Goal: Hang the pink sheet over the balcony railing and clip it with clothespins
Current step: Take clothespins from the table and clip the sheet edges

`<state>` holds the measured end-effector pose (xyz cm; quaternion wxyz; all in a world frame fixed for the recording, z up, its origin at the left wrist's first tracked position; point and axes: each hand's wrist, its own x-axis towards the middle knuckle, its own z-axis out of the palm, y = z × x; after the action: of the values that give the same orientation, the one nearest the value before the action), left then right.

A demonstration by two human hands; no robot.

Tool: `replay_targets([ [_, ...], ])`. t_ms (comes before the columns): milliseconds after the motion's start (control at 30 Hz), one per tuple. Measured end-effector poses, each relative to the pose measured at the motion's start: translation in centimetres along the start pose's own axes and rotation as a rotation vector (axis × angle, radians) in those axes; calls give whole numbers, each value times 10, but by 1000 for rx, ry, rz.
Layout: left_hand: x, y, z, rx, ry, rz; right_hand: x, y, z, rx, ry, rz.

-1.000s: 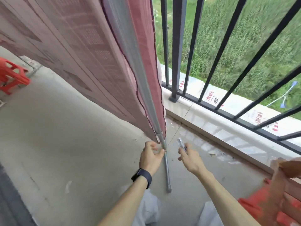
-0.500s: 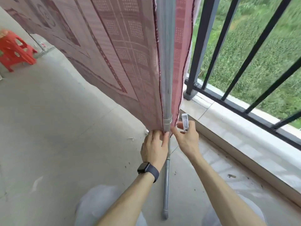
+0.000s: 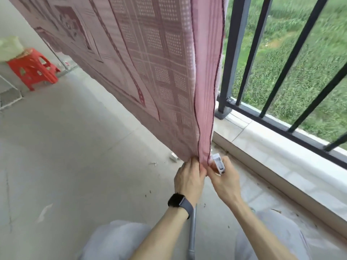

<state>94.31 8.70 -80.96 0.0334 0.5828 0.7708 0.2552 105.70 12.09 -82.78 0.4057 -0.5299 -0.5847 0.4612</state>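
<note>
Pink sheet already hangs down the middle of the head view. At the bottom, my left hand pinches its two edges together. My right hand pinches a white clothespin just beside them. I think it is not clipped on yet. Upper left, a pale bag sits on a red stool; I cannot see inside.

Hanging pink sheet forming a broad barrier, open concrete floor to its left, black railing close on its right, narrow slots between bars, raised kerb under the railing, metal pole slanting below the sheet's corner, red stool well apart at far left.
</note>
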Motion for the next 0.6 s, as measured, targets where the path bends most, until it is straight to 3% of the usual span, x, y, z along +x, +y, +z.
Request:
replay_targets([
  [167,13,-5,-2,-64,-89,50,9,10,0,11,-52,23],
  [500,20,-11,-34,-158,-259,47,9,-1,23,-24,70,-53],
  [600,24,-17,-50,-15,-358,70,6,-2,24,5,43,0],
])
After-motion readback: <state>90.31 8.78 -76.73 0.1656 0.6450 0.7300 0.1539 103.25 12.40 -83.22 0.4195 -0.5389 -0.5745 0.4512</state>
